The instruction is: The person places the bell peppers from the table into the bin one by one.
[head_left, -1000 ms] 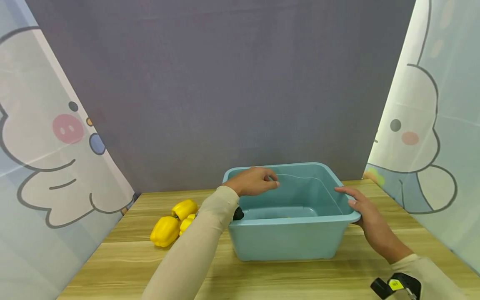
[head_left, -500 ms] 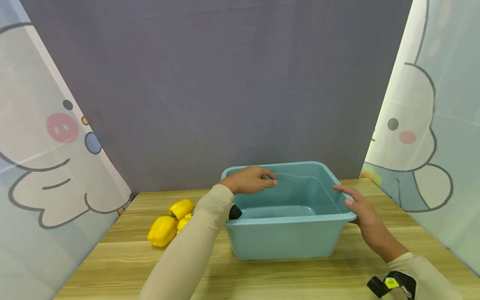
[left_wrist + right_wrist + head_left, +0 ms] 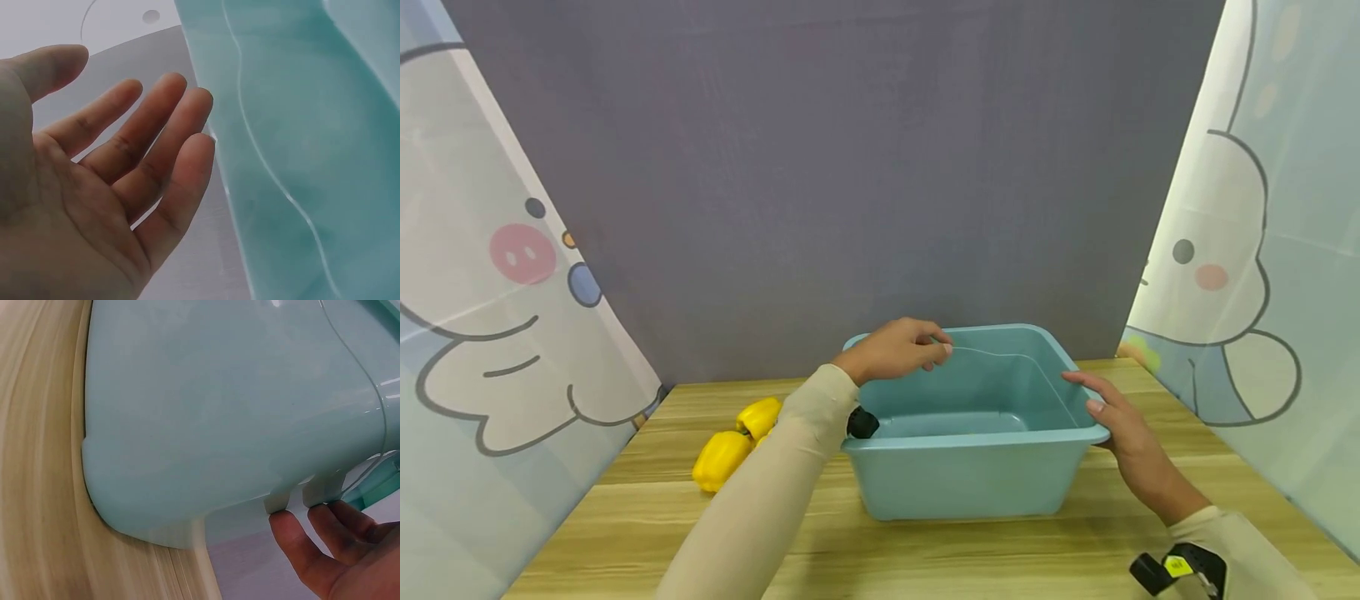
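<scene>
From the head view, a teal tub stands on the wooden table, right of its middle and close to the grey backdrop. The left hand hovers over the tub's far left corner, fingers loosely bent and holding nothing. The right hand rests on the tub's right rim near the front corner, thumb on top and fingers reaching under the lip. Yellow peppers lie on the table just left of the tub, partly hidden behind the left sleeve. Cartoon curtains hang on both sides.

From the left wrist view, the left hand is spread with relaxed, straight fingers, palm showing, beside the tub's inner wall and apart from it.

From the right wrist view, the tub's outer wall fills the frame, its base on the table. The right hand's fingertips press up against the underside of the rim.
</scene>
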`<state>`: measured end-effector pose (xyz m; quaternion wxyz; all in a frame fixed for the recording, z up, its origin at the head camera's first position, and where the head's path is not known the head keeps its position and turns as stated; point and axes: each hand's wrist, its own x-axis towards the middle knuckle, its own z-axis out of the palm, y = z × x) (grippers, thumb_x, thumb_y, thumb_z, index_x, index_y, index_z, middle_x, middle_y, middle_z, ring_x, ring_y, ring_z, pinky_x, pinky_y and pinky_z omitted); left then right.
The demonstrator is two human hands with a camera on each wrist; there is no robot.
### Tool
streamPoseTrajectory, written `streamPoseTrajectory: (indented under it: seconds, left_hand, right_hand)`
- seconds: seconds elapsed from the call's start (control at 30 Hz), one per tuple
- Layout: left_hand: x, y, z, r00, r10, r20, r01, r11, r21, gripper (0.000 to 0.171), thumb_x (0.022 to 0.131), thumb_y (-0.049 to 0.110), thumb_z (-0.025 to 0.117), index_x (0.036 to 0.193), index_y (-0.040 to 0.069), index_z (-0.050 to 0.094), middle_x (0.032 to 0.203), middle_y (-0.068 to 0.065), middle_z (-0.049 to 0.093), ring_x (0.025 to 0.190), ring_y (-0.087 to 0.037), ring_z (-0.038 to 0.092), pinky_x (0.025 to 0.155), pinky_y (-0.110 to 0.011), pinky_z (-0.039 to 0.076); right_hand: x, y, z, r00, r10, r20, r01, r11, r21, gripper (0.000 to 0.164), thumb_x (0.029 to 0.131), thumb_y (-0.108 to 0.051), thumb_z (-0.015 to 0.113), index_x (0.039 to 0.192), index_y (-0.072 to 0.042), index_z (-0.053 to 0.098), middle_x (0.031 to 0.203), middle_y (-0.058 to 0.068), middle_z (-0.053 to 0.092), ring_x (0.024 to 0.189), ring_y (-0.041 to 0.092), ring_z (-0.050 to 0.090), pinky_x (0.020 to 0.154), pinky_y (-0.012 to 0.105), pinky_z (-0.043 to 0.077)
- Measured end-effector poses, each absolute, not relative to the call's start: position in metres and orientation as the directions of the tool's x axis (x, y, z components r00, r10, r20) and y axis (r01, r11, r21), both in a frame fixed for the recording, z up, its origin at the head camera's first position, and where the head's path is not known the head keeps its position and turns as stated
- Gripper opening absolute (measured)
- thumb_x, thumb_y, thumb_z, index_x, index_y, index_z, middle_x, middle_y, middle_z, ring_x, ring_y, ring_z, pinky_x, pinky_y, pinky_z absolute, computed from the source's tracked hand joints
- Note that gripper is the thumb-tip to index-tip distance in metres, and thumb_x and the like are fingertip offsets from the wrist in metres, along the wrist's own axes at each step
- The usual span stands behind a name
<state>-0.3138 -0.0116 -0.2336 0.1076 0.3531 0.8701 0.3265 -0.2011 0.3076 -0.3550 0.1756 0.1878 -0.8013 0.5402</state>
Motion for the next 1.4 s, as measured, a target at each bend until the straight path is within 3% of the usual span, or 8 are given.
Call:
streamPoseTrajectory:
  seconds: [0.17, 0.37, 1.0, 1.23, 1.4]
  left_hand:
    - [-0.308, -0.019, -0.226, -0.731, 0.679, 0.06, 0.555, 0.542, 0.631, 0.032, 0.103, 0.04, 0.055, 0.13, 0.026, 0.064, 0.11, 0.012, 0.068, 0.1, -0.013, 0.066, 0.092, -0.039, 0.049]
    - [-0.307, -0.022, -0.219, -0.717, 0.694, 0.064, 0.571, 0.533, 0.624, 0.032, 0.103, 0.039, 0.054, 0.131, 0.025, 0.063, 0.116, 0.007, 0.067, 0.1, -0.012, 0.066, 0.091, -0.038, 0.05]
    - [-0.296, -0.037, -0.204, -0.715, 0.699, 0.026, 0.61, 0.605, 0.511, 0.031, 0.102, 0.041, 0.056, 0.128, 0.027, 0.065, 0.105, 0.011, 0.068, 0.096, -0.008, 0.064, 0.083, -0.036, 0.052]
    - [-0.294, -0.044, -0.203, -0.719, 0.693, 0.05, 0.621, 0.609, 0.494, 0.031, 0.102, 0.038, 0.056, 0.129, 0.025, 0.065, 0.1, 0.008, 0.068, 0.095, -0.013, 0.063, 0.078, -0.036, 0.051]
    - [-0.295, -0.056, -0.205, -0.721, 0.69, 0.066, 0.61, 0.586, 0.533, 0.032, 0.102, 0.039, 0.055, 0.13, 0.025, 0.064, 0.105, 0.008, 0.068, 0.102, -0.017, 0.064, 0.083, -0.038, 0.051]
  right_hand:
    - [-0.202, 0.307, -0.356, -0.864, -0.113, 0.491, -0.499, 0.33, -0.802, 0.043, 0.11, -0.018, 0.027, 0.151, -0.012, 0.04, 0.146, -0.014, 0.035, 0.112, 0.009, 0.052, 0.075, 0.031, 0.051]
    - [-0.2, 0.308, -0.357, -0.854, -0.115, 0.507, -0.514, 0.336, -0.79, 0.044, 0.11, -0.017, 0.025, 0.151, -0.011, 0.039, 0.146, -0.013, 0.035, 0.111, 0.009, 0.051, 0.075, 0.029, 0.05]
    - [-0.199, 0.307, -0.356, -0.861, -0.119, 0.494, -0.501, 0.361, -0.786, 0.045, 0.111, -0.021, 0.022, 0.152, -0.012, 0.036, 0.147, -0.009, 0.033, 0.112, 0.012, 0.051, 0.076, 0.031, 0.05]
    - [-0.199, 0.307, -0.356, -0.864, -0.124, 0.488, -0.498, 0.353, -0.792, 0.045, 0.112, -0.023, 0.021, 0.152, -0.011, 0.035, 0.146, -0.009, 0.033, 0.112, 0.011, 0.051, 0.077, 0.03, 0.05]
    - [-0.199, 0.307, -0.357, -0.86, -0.131, 0.494, -0.506, 0.352, -0.787, 0.046, 0.111, -0.023, 0.02, 0.153, -0.012, 0.034, 0.146, -0.009, 0.032, 0.113, 0.012, 0.051, 0.077, 0.029, 0.049]
